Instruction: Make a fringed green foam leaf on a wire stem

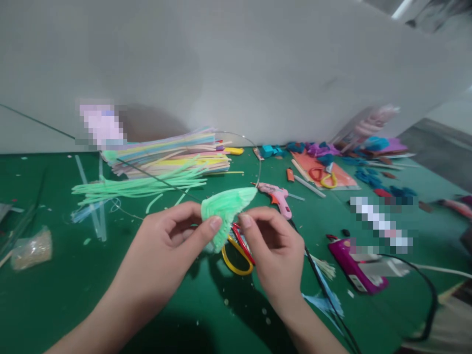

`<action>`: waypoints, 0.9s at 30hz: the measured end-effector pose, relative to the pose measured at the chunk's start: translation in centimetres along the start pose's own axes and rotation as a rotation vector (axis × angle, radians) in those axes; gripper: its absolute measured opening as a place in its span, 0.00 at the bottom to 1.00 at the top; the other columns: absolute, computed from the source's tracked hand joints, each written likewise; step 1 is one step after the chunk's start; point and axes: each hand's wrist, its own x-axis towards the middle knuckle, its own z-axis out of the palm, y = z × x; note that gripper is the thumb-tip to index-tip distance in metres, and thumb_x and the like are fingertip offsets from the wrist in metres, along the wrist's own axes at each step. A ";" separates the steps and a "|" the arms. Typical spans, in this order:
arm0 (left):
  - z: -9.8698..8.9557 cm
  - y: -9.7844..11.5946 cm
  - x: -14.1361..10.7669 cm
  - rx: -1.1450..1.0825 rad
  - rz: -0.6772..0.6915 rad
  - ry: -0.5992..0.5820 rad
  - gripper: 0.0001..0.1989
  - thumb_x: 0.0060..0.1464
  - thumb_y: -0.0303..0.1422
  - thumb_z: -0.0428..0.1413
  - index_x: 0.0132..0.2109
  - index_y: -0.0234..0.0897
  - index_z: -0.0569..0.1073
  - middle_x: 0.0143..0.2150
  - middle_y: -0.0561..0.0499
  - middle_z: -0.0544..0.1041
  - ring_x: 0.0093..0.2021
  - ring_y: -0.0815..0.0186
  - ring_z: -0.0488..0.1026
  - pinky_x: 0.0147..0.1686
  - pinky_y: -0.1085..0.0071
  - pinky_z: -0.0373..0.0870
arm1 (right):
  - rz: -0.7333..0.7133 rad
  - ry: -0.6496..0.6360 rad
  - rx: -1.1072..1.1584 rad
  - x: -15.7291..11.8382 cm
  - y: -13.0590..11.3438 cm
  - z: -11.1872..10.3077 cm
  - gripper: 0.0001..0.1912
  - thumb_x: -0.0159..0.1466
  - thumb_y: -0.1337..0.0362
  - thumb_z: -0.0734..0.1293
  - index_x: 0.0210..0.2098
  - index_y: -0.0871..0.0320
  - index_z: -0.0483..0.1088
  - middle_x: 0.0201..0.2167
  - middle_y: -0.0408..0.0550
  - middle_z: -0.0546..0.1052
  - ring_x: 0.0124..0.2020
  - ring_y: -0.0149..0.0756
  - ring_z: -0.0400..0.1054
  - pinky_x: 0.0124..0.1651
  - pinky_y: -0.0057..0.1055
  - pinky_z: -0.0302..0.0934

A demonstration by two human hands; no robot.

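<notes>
My left hand (180, 236) is closed on a light green, fan-shaped pipe-cleaner piece (228, 209), thumb in front and fingers behind. A long dark stem (155, 177) runs from upper left to this piece. From its right tip a thin wire (260, 169) arcs up and back. My right hand (275, 246) is closed in a pinch by the piece's lower right edge; what lies between thumb and finger is too small to make out. Below the piece, scissors (238, 263) with yellow and red handles lie on the green table, partly hidden by my hands.
Behind my hands lie a pile of pastel pipe cleaners (169, 157) and loose green pipe cleaners (147, 187). A pink glue gun (276, 196) lies right of centre, its cord trailing forward. A magenta box (356, 268) is at right, a small clear bag (33, 248) at left.
</notes>
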 end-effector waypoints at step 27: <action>0.7 -0.5 0.2 -0.158 0.033 -0.009 0.12 0.55 0.32 0.59 0.25 0.35 0.68 0.22 0.60 0.63 0.20 0.77 0.60 0.18 0.86 0.59 | 0.245 -0.247 0.136 -1.9 0.3 1.4 0.07 0.57 0.66 0.67 0.24 0.57 0.65 0.18 0.37 0.64 0.20 0.26 0.56 0.23 0.25 0.53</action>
